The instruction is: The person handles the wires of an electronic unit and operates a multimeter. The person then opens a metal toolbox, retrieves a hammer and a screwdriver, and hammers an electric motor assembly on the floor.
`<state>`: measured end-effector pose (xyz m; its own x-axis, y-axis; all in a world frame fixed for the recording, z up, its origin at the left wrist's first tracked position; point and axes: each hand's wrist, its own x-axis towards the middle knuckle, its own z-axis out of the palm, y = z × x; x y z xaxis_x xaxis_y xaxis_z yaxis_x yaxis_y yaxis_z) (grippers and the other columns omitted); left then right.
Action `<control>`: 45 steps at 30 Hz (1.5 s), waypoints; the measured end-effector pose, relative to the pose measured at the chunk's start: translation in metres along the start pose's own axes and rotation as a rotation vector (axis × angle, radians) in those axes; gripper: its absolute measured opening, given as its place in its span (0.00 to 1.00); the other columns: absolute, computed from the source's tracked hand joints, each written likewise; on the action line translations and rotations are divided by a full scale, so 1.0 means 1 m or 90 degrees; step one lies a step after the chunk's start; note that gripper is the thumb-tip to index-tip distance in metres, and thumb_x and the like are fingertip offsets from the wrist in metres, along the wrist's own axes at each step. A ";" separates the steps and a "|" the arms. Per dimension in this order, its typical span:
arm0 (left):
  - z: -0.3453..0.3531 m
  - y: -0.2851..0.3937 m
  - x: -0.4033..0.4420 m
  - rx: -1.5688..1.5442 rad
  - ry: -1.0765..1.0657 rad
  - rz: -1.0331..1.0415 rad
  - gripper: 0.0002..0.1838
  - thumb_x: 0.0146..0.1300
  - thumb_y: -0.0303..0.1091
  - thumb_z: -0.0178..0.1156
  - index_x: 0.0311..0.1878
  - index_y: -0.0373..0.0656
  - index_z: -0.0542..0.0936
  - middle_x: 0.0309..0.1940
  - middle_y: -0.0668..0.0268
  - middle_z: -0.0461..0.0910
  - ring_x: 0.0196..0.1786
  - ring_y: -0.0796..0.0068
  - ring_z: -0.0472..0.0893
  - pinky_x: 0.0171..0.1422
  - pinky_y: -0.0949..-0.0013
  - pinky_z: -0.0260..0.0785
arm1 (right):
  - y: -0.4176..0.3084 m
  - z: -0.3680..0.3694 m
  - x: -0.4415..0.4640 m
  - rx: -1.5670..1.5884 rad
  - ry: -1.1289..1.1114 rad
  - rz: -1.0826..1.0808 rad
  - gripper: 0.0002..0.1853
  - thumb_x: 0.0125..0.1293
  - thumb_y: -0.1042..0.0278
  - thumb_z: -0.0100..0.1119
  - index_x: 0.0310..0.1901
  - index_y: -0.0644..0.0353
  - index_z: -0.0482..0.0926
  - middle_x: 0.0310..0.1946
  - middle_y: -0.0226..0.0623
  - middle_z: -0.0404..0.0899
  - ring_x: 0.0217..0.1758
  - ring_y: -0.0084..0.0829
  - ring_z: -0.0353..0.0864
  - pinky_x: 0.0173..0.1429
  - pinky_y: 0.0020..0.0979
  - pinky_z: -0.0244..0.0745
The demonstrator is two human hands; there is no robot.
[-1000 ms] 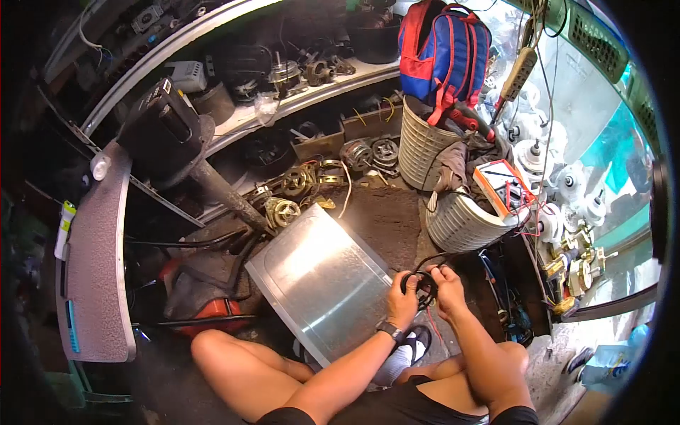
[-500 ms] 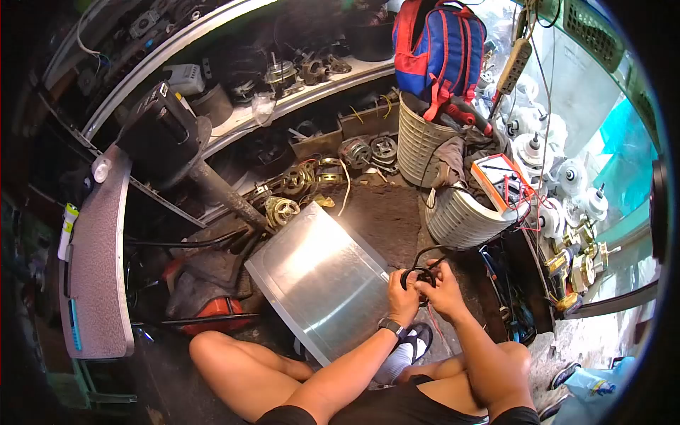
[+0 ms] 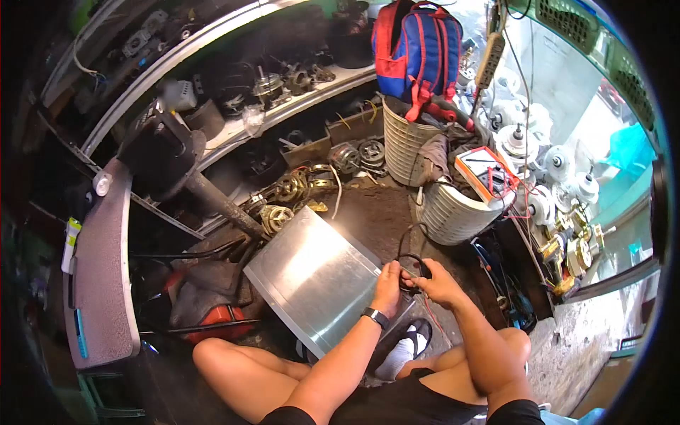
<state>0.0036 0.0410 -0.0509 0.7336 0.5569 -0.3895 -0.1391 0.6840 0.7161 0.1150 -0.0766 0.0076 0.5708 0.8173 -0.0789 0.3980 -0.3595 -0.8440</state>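
A black cable (image 3: 425, 268) is looped between my two hands, beyond my knees. My left hand (image 3: 387, 287) is closed on the cable at the right edge of a silver sheet-metal box (image 3: 312, 265). Close beside it, my right hand (image 3: 439, 285) pinches the cable with thumb and fingers, and a loop stands up over its knuckles. From there the cable runs up toward a white ribbed basket (image 3: 457, 212). The cable's end is too small to make out. The box rests tilted on the floor in front of my legs.
Several motors (image 3: 287, 188) lie along the shelf's foot. A red and blue backpack (image 3: 425, 53) tops a ribbed bin (image 3: 405, 142). A multimeter in an orange box (image 3: 485, 173) sits on the basket. At right are a tool box (image 3: 506, 283) and a yellow drill (image 3: 559, 273); a stool (image 3: 99, 262) stands left.
My hands have shifted slightly left in view, and the cable loops between them have opened and changed shape. The view has turned a little; the blue bag at lower right is mostly out of frame.
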 end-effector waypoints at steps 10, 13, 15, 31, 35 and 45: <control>0.022 -0.009 -0.005 -0.082 0.141 0.032 0.19 0.84 0.51 0.48 0.39 0.47 0.71 0.26 0.71 0.68 0.26 0.77 0.69 0.47 0.58 0.79 | 0.036 -0.011 -0.161 -0.183 -0.466 0.155 0.16 0.79 0.59 0.49 0.58 0.61 0.72 0.46 0.51 0.87 0.51 0.52 0.88 0.57 0.51 0.78; 0.017 -0.007 -0.012 -0.141 0.095 0.058 0.19 0.83 0.51 0.49 0.39 0.47 0.71 0.27 0.71 0.69 0.27 0.76 0.69 0.50 0.58 0.78 | 0.006 -0.018 -0.138 -0.257 -0.415 0.174 0.18 0.78 0.53 0.53 0.56 0.60 0.74 0.45 0.60 0.85 0.51 0.62 0.84 0.55 0.56 0.76; 0.013 0.001 -0.018 -0.162 0.017 0.039 0.16 0.82 0.49 0.51 0.42 0.46 0.73 0.34 0.67 0.76 0.34 0.73 0.75 0.51 0.57 0.78 | 0.012 -0.002 -0.119 -0.276 -0.242 -0.039 0.19 0.76 0.51 0.55 0.49 0.60 0.80 0.45 0.61 0.83 0.46 0.64 0.82 0.53 0.54 0.76; -0.013 0.032 -0.054 0.528 0.182 0.229 0.13 0.74 0.34 0.60 0.45 0.33 0.85 0.47 0.65 0.77 0.49 0.75 0.78 0.52 0.70 0.73 | -0.029 0.116 -0.042 1.096 0.256 0.232 0.07 0.77 0.76 0.51 0.51 0.59 0.77 0.53 0.41 0.84 0.58 0.40 0.83 0.65 0.42 0.79; -0.001 0.032 -0.058 0.446 0.230 0.187 0.10 0.72 0.30 0.60 0.50 0.33 0.76 0.45 0.62 0.78 0.43 0.73 0.79 0.48 0.68 0.75 | -0.027 0.115 -0.041 1.104 0.298 0.239 0.08 0.76 0.78 0.51 0.54 0.59 0.73 0.54 0.43 0.83 0.59 0.42 0.82 0.69 0.46 0.76; -0.006 0.063 -0.034 -0.005 0.011 0.034 0.24 0.73 0.29 0.66 0.68 0.42 0.68 0.55 0.58 0.84 0.47 0.75 0.84 0.53 0.74 0.78 | -0.059 0.075 -0.067 0.452 0.104 0.301 0.12 0.73 0.66 0.65 0.52 0.63 0.78 0.49 0.38 0.82 0.41 0.30 0.84 0.43 0.34 0.83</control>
<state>-0.0338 0.0682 0.0039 0.7131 0.6008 -0.3612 -0.1827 0.6567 0.7317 -0.0007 -0.0766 0.0229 0.6807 0.5590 -0.4734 -0.4180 -0.2343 -0.8777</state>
